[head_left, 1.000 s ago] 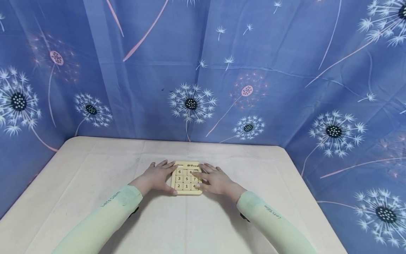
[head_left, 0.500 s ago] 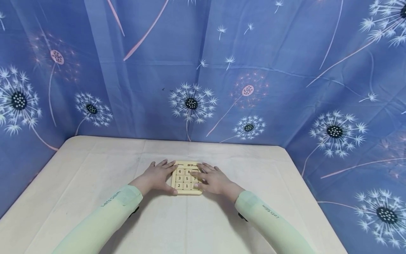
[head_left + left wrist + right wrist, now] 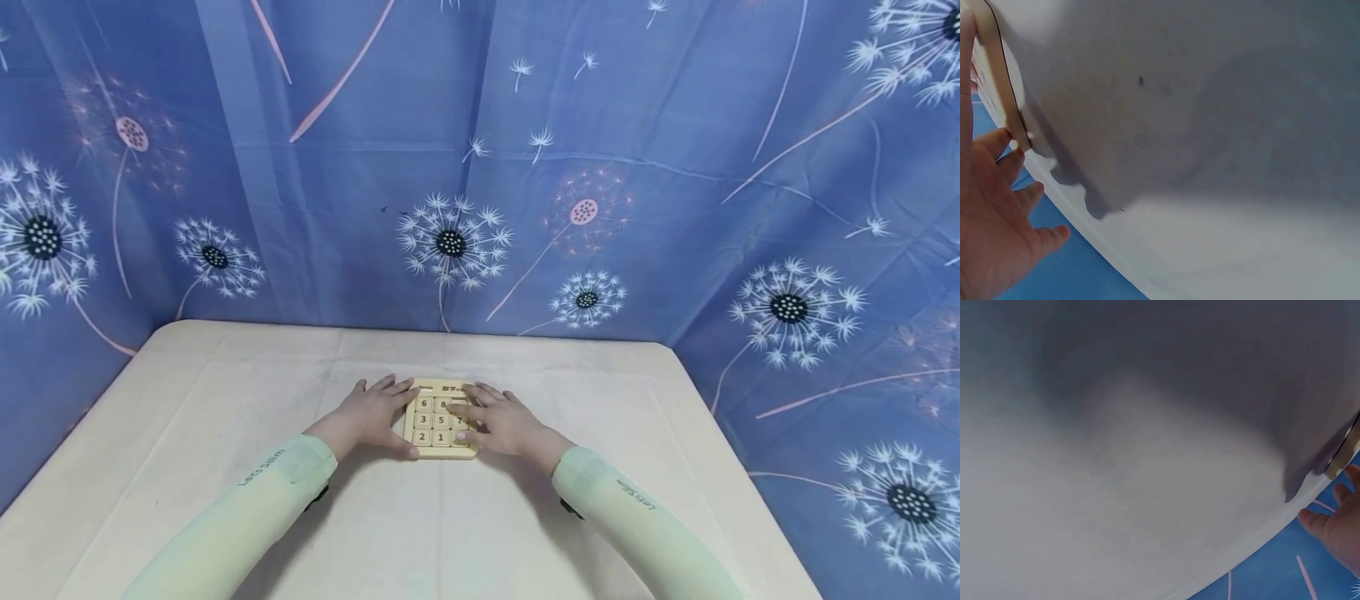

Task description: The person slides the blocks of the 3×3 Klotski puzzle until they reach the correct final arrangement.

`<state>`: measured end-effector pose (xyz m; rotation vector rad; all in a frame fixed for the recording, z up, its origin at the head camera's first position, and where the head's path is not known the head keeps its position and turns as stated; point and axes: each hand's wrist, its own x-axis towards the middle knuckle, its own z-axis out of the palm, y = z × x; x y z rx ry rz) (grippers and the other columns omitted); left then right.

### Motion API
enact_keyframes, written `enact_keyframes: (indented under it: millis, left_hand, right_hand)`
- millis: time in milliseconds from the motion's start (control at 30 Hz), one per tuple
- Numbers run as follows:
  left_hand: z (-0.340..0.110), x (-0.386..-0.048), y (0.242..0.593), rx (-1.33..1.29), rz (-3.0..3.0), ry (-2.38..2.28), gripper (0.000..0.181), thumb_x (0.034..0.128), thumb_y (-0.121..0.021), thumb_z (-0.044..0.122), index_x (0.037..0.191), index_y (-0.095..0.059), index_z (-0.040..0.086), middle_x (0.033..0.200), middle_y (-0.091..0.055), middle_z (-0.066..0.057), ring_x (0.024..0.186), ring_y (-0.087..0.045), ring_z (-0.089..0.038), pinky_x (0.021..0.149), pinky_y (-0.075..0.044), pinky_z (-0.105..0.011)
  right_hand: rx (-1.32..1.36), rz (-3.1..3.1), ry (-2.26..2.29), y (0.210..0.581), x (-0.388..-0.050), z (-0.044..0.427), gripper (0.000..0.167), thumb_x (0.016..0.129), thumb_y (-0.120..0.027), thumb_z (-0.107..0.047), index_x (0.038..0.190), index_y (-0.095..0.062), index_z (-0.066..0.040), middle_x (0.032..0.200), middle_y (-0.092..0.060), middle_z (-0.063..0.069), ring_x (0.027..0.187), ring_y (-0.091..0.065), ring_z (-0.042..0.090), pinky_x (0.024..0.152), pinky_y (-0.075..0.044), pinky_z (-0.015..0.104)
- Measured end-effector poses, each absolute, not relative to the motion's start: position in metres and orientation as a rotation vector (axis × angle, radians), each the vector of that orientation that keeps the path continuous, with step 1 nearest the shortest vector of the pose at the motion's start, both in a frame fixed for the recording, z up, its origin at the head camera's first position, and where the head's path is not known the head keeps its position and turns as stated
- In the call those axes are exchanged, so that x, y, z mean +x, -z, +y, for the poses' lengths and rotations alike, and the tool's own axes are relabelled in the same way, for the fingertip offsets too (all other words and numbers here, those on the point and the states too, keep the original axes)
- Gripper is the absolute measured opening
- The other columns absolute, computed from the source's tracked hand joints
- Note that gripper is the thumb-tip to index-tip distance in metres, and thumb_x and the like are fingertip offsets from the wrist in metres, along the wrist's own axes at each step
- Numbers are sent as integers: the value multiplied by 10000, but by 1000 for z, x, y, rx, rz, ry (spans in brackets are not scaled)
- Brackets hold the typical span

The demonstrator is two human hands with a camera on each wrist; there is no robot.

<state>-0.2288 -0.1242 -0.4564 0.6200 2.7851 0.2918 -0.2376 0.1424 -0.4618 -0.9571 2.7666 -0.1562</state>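
A pale yellow number slide puzzle (image 3: 442,454) lies flat on the table, its tiles in three rows. The tile marked 8 (image 3: 442,404) sits in the top row, right of the tile marked 6 (image 3: 423,404). My left hand (image 3: 370,419) holds the frame's left side, thumb by the near corner and fingertips by the far one. Over the right side, my right hand (image 3: 510,423) rests extended fingers on the tiles and frame, hiding the top right spot and the bottom right tile. Each wrist view catches the puzzle's edge: the board edge (image 3: 1004,75) on the left, the other side (image 3: 1342,453) on the right.
A cream cloth covers the table (image 3: 450,533). Blue curtains (image 3: 360,242) printed with dandelions stand behind it and along both sides. Pale green sleeves (image 3: 247,508) cover both forearms.
The 8 tile has slid left, next to the 6. My right hand has shifted slightly left with it, now covering the bottom right tile. The left hand stays in place.
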Motion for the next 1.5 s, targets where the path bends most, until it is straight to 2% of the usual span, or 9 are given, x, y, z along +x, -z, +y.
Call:
enact_keyframes:
  millis: [900, 1300, 1500]
  left_hand:
    - [-124, -228, 458, 611, 2782, -299, 1111, 730, -804, 689, 1585, -390, 112, 1701, -300, -93, 1582, -241, -405, 1228, -214, -735]
    - [-125, -229, 457, 614, 2780, -304, 1121, 730, -800, 694, 1591, -377, 114, 1705, -288, -93, 1585, -230, -408, 1230, -204, -738]
    - [-124, -229, 457, 615, 2780, -308, 1118, 733, -803, 687, 1591, -376, 111, 1704, -291, -96, 1584, -233, -409, 1228, -208, -739]
  right_hand:
    - [-948, 2787, 196, 457, -233, 145, 577, 1028, -455, -601, 1539, -469, -333, 1700, -295, 102, 1581, -268, 374, 1223, -282, 697]
    - [-1004, 2783, 258, 452, -218, 160, 547, 1039, -489, -526, 1528, -494, -279, 1686, -310, 154, 1556, -293, 436, 1187, -298, 740]
    - [-1006, 2786, 243, 451, -210, 164, 553, 1026, -494, -561, 1515, -510, -301, 1683, -320, 145, 1555, -301, 431, 1188, -303, 733]
